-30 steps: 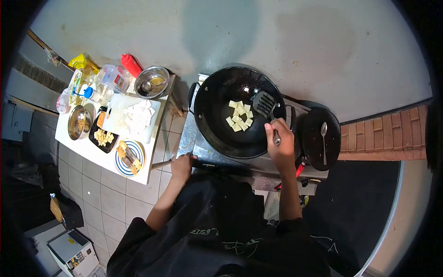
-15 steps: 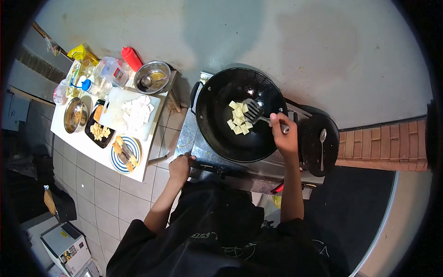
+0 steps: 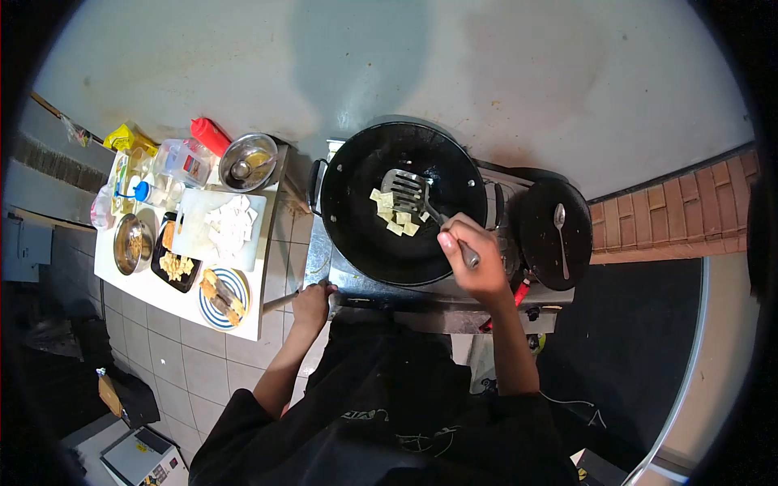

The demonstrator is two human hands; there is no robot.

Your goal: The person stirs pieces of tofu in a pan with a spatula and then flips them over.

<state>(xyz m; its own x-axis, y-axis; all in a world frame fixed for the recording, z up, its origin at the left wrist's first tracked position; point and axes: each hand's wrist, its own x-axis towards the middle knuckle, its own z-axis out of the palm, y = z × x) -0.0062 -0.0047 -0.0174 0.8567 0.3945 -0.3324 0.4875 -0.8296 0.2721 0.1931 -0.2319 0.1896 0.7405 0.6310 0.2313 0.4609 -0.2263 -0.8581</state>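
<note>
My right hand [image 3: 480, 261] is closed around the handle of a slotted metal spatula [image 3: 408, 190]. The spatula's blade is inside a large black wok [image 3: 365, 251], over and against pale cubes [image 3: 403, 219] that look like tofu. Some cubes are partly hidden under the blade. Oil glistens on the wok's dark wall. At the front left corner of the metal stove [image 3: 344, 279], my left hand [image 3: 312, 303] rests with curled fingers on the edge.
Left of the stove, a white table [image 3: 121, 271] holds a cutting board [image 3: 191, 235] with white pieces, a striped plate [image 3: 231, 314], a black tray [image 3: 190, 283], metal bowls [image 3: 228, 154] and a red squeeze bottle [image 3: 209, 136]. To the right, a spoon [image 3: 562, 243] lies on a black round pan [image 3: 535, 235].
The spatula blade has moved left over the cubes, and my right hand has shifted left and lower. The whole view has shifted slightly. My left hand stays at the stove's corner.
</note>
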